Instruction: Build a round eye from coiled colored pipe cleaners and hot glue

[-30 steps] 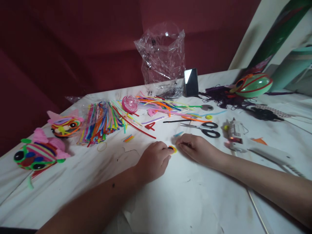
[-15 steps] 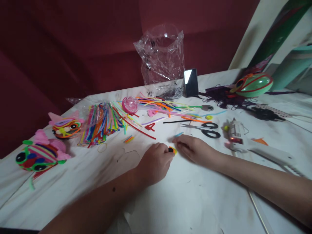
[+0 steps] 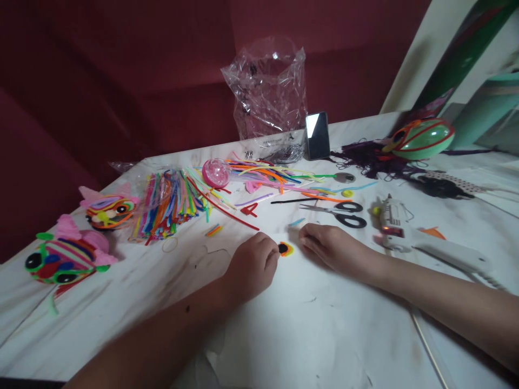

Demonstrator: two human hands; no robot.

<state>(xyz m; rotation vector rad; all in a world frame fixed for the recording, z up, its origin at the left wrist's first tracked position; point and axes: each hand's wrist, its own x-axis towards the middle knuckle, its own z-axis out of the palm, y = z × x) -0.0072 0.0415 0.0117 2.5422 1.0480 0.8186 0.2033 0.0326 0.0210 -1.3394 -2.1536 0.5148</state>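
Observation:
At the table's middle lies a small round piece with a black centre and an orange and yellow rim, like a pipe-cleaner eye. My left hand rests just left of it, fingers curled, its fingertips at or very near the black edge. To the right of the piece my right hand rests on the table with fingers bent together; what they hold, if anything, is hidden. A short blue pipe-cleaner bit lies just beyond the right fingertips. Black-handled scissors lie farther back.
A glue gun lies right of my right hand. Bundled pipe cleaners, two decorated fish, a pink clear-topped ball and a red bent piece are left and back. Behind stand a phone and a plastic bag.
My left hand has drawn slightly left, uncovering more of the black-centred piece. My right hand has shifted a little right, its fingers more curled. The piece has hardly moved.

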